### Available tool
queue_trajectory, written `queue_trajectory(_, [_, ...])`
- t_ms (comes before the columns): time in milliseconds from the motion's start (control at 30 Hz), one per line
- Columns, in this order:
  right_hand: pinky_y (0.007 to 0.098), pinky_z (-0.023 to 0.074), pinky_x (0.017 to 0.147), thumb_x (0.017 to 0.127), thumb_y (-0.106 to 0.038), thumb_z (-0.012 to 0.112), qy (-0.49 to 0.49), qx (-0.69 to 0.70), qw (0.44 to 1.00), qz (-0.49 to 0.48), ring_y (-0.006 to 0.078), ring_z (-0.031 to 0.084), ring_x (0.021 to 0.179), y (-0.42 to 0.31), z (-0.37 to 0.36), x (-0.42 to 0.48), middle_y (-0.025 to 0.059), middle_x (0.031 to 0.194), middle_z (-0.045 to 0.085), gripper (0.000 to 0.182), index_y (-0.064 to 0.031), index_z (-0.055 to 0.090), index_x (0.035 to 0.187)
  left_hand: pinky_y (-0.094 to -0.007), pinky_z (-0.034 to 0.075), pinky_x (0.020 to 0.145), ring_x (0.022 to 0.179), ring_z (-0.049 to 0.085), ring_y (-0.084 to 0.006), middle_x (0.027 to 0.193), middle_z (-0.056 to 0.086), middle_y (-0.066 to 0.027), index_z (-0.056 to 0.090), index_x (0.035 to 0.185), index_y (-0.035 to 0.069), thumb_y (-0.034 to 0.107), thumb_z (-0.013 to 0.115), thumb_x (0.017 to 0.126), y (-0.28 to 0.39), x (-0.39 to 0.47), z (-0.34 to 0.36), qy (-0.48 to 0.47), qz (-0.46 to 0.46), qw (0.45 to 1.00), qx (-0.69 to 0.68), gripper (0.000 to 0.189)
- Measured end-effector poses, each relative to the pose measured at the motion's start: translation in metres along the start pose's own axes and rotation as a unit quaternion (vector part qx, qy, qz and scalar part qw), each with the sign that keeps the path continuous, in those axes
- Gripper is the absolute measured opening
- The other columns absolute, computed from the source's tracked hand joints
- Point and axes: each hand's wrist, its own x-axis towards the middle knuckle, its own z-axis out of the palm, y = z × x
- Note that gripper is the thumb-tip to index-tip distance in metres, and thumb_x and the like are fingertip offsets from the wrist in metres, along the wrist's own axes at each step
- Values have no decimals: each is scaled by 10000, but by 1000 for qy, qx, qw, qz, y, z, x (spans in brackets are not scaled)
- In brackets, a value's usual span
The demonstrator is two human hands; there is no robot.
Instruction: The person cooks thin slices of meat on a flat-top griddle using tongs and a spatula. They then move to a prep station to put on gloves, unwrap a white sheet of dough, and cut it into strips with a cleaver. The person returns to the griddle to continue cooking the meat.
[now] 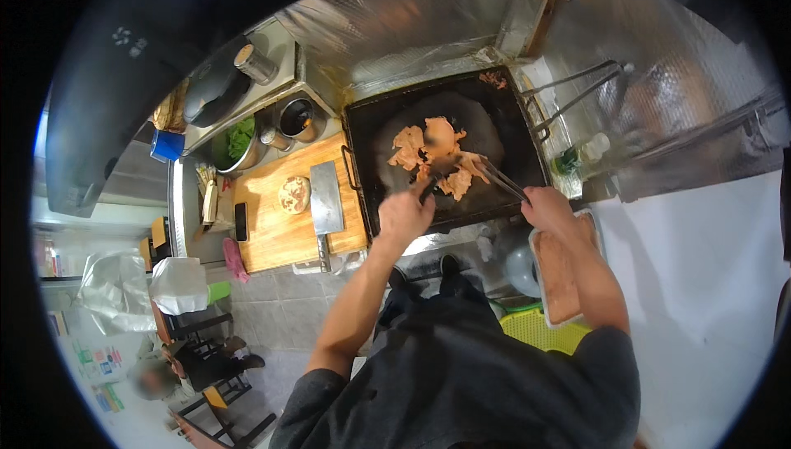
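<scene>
Pieces of pale orange-brown meat point(407, 147) lie in the middle of a black square griddle point(513, 121). My left hand point(405, 217), over the griddle's near edge, is shut on a dark-handled tool point(430, 188); its working end is blurred among the meat. In my right hand point(547, 207) is a pair of metal tongs point(503, 180), whose tips touch meat at the right of the pile. Left of the griddle, a round flatbread point(294, 195) and a cleaver point(326, 199) rest on a wooden cutting board point(262, 226).
Behind the board stand a metal pot of leafy greens point(240, 138) and a metal canister point(303, 120). A phone point(241, 222) lies at its left edge. Under my right forearm is a tray of brownish food point(556, 276). A person point(198, 359) sits at lower left.
</scene>
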Motion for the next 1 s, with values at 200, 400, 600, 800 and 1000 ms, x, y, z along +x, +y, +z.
queue_trajectory(200, [561,566,843,920,-223,616,47,55,995,75,469,706,910,14,22,27,284,902,724,274,31,681,999,-487,586,790,917,738,-371,979,754,-206,696,1354,154,299,682,917,-38,68,18,16,36,990,134,460])
queue_trajectory(400, [566,559,834,939,-257,619,48,78,995,31,475,693,886,-8,21,11,250,885,721,253,-6,650,954,-484,589,798,913,733,-377,994,750,-203,672,1395,181,302,687,915,-39,62,-3,23,58,990,127,495])
queue_trajectory(600, [561,577,807,937,-247,610,73,12,994,82,441,715,861,-7,29,28,233,886,735,237,-25,671,992,-495,589,790,883,736,-387,944,754,-191,637,1431,196,273,676,929,-68,64,35,-18,42,990,137,509])
queue_trajectory(800, [556,583,807,935,-244,606,46,25,997,52,434,724,881,6,23,19,236,908,744,251,-8,684,971,-502,588,807,910,739,-393,992,755,-216,613,1448,174,268,669,943,-76,70,51,28,63,990,121,516])
queue_trajectory(1000, [554,580,794,917,-220,631,87,26,993,80,445,717,859,5,12,41,238,868,734,223,-9,684,964,-495,594,793,921,736,-393,980,749,-220,628,1427,182,255,670,947,-52,87,35,3,59,991,121,487])
